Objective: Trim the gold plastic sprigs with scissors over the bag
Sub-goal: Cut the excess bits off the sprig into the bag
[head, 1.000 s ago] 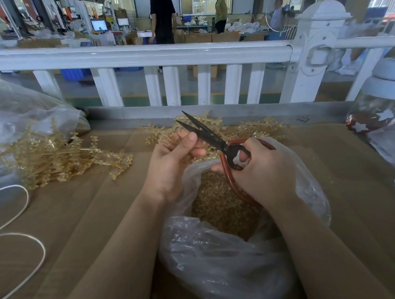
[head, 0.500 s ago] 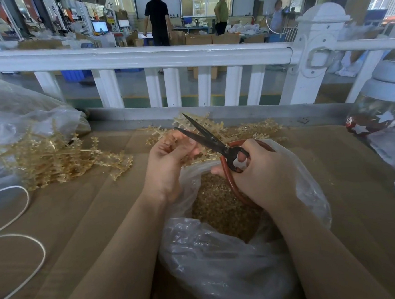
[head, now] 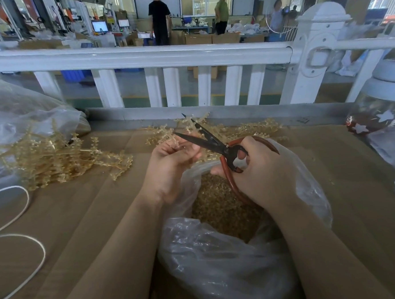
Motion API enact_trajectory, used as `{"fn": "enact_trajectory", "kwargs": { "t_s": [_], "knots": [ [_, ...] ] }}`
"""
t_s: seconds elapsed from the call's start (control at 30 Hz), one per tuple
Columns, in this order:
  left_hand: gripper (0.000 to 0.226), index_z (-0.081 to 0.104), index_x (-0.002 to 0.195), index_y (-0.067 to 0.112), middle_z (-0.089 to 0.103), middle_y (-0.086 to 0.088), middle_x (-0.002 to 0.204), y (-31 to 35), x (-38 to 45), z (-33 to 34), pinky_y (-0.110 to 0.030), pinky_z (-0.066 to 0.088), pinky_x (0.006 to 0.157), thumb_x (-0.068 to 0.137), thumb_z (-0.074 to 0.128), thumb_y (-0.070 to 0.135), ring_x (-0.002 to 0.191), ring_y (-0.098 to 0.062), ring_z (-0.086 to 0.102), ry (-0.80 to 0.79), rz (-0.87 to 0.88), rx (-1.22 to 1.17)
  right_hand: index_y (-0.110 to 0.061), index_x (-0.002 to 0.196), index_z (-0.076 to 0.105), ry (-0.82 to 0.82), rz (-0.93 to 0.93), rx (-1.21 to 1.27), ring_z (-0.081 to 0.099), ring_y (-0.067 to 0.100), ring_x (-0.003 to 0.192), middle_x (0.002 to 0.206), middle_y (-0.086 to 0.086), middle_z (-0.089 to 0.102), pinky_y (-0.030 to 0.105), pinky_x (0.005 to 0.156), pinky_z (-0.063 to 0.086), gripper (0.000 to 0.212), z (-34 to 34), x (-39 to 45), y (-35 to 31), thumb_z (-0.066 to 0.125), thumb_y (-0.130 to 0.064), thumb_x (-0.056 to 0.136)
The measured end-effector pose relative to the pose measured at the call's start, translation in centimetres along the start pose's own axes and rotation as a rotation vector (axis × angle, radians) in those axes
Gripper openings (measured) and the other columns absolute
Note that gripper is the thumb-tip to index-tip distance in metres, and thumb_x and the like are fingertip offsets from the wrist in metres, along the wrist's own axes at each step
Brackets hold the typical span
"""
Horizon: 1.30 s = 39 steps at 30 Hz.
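Sprig (head: pixel 193 124) lifted between the blades since a second ago; your left hand (head: pixel 171 160) pinches it, right hand (head: pixel 260 168) grips parted scissors (head: pixel 211 140) over the bag (head: pixel 222 263). Bag well filled with clippings; pile (head: pixel 53 158) at the table's left edge left.

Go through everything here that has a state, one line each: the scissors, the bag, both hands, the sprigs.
scissors: blades open, spread round the held sprig
held sprig: pinched in the left hand, not yet cut
left hand: fingers curled, pinching the sprig
right hand: grips the scissors' red handles
clear bag: mouth open, holding gold trimmings
sprig pile: loose on the table, left side
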<state>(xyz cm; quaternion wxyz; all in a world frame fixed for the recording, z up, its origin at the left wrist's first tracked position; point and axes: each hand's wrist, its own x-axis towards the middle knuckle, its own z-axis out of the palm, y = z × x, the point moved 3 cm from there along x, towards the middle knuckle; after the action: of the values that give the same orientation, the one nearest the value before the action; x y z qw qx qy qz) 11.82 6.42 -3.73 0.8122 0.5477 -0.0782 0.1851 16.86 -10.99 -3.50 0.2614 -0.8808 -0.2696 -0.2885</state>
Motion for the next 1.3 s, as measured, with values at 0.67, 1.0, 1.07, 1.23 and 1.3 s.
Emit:
{"fn": "enact_trajectory", "kwargs": {
  "t_s": [0.67, 1.0, 1.07, 1.23, 1.3],
  "knots": [
    [0.024, 0.071, 0.066, 0.016, 0.059, 0.0, 0.062, -0.2, 0.0, 1.0, -0.021, 0.049, 0.068, 0.079, 0.058, 0.0, 0.062, -0.011, 0.055, -0.048, -0.067, -0.124, -0.02, 0.085, 0.064, 0.116, -0.068, 0.085, 0.052, 0.004, 0.058, 0.07, -0.016, 0.055, 0.019, 0.049, 0.047, 0.072, -0.6, -0.4, -0.6, 0.044, -0.088, 0.076],
    [0.028, 0.074, 0.067, 0.019, 0.059, 0.003, 0.062, -0.3, 0.1, 1.0, -0.019, 0.046, 0.066, 0.081, 0.057, 0.002, 0.062, -0.009, 0.053, -0.084, -0.056, -0.116, -0.02, 0.084, 0.064, 0.138, -0.069, 0.141, 0.043, 0.0, 0.056, 0.069, -0.021, 0.047, 0.011, 0.05, 0.033, 0.063, -0.3, -0.5, -0.5, 0.057, -0.081, 0.074],
    [0.028, 0.074, 0.067, 0.019, 0.06, 0.003, 0.062, -0.4, 0.2, 0.9, -0.019, 0.046, 0.066, 0.081, 0.057, 0.001, 0.062, -0.009, 0.054, -0.083, -0.053, -0.116, -0.02, 0.085, 0.065, 0.135, -0.063, 0.145, 0.041, -0.003, 0.056, 0.07, -0.022, 0.046, 0.007, 0.053, 0.03, 0.063, -0.2, -0.5, -0.4, 0.056, -0.081, 0.074],
    [0.016, 0.068, 0.078, 0.012, 0.06, 0.0, 0.066, -0.6, 0.2, 0.7, -0.02, 0.046, 0.067, 0.083, 0.063, -0.002, 0.065, -0.011, 0.053, -0.089, -0.041, -0.118, -0.029, 0.08, 0.054, 0.128, -0.067, 0.153, 0.032, -0.013, 0.053, 0.063, -0.027, 0.034, 0.004, 0.053, 0.022, 0.05, -0.2, -0.6, -0.6, 0.059, -0.078, 0.074],
    [0.012, 0.059, 0.088, 0.005, 0.059, -0.002, 0.069, -0.6, 0.3, 0.6, -0.021, 0.047, 0.068, 0.081, 0.063, -0.003, 0.066, -0.013, 0.053, -0.094, -0.036, -0.124, -0.03, 0.08, 0.052, 0.12, -0.066, 0.153, 0.033, -0.012, 0.052, 0.062, -0.026, 0.036, 0.005, 0.052, 0.023, 0.052, -0.2, -0.6, -0.5, 0.057, -0.081, 0.074]
  ]
}}
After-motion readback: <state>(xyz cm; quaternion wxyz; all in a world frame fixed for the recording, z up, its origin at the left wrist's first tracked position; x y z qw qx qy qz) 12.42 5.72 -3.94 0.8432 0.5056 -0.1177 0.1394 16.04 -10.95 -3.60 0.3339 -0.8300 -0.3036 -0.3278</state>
